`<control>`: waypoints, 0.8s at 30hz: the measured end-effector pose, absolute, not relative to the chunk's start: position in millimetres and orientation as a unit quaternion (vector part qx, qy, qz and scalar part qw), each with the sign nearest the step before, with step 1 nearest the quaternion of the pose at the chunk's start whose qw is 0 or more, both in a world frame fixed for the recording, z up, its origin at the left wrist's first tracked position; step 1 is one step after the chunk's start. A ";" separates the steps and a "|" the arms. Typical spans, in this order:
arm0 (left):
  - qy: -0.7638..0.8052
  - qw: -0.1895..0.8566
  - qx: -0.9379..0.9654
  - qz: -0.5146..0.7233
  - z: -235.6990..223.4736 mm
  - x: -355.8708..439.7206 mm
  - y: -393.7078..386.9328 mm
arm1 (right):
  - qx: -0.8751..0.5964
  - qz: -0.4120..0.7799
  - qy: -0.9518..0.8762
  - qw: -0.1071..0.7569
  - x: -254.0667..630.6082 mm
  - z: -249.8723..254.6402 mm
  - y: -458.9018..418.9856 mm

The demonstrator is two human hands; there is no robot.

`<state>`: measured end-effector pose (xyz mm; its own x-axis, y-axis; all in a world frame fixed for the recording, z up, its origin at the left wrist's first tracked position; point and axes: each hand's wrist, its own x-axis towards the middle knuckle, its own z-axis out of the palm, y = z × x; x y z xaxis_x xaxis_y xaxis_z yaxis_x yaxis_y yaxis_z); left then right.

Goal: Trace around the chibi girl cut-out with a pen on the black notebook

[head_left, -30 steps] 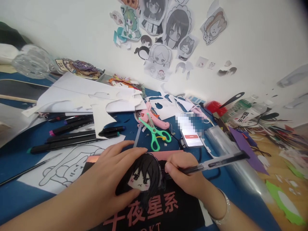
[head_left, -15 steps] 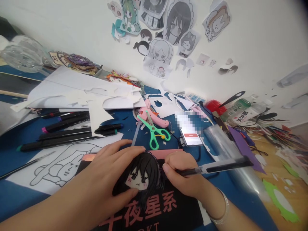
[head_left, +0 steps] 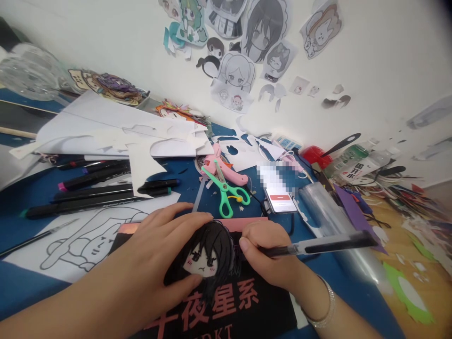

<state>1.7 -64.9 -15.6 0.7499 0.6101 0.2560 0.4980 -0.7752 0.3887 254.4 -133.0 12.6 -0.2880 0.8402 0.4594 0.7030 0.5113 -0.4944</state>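
Your left hand [head_left: 158, 254] reaches in from the lower left, back upward, with its fingers extended and slightly bent; it grasps one flat cutout of a black-haired cartoon face with pink cheeks [head_left: 203, 261], index fingertip at the top of the hair and thumb beside the chin. Your right hand [head_left: 270, 252] comes from the lower right, curled closed around one pen with a clear and black barrel [head_left: 332, 244], which sticks out to the right past your fist; the pen's tip is hidden by your hand. One silvery bracelet [head_left: 326, 306] circles your right wrist. The cutout lies between your two hands, over one black, pink-edged flat item with pink lettering [head_left: 271, 310], on the blue surface [head_left: 363, 310]. Beyond your hands you have one pair of green-handled scissors [head_left: 226, 207] touching one pink glue gun [head_left: 229, 174], and to their right one phone with a lit screen [head_left: 282, 202]. On your left are at least five dark markers [head_left: 70, 207], partly overlapped by white paper scraps, one sheet with a black line drawing [head_left: 30, 263], and one slim dark pen [head_left: 31, 242] lying across that sheet. Two bottles stand out at the right, one green-labelled [head_left: 354, 157] and one white-labelled [head_left: 363, 170], both tilted in view.
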 end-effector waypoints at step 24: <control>0.282 0.111 0.924 0.235 -20.4 6.8 -68.2 | -0.526 0.104 -0.749 0.390 250.4 11.7 -131.7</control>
<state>6.8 -68.2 -20.4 0.7314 0.5721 0.3712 0.4683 -0.8170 0.3365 250.4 -131.7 11.7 -0.1424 0.8683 0.4751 0.7065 0.4254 -0.5656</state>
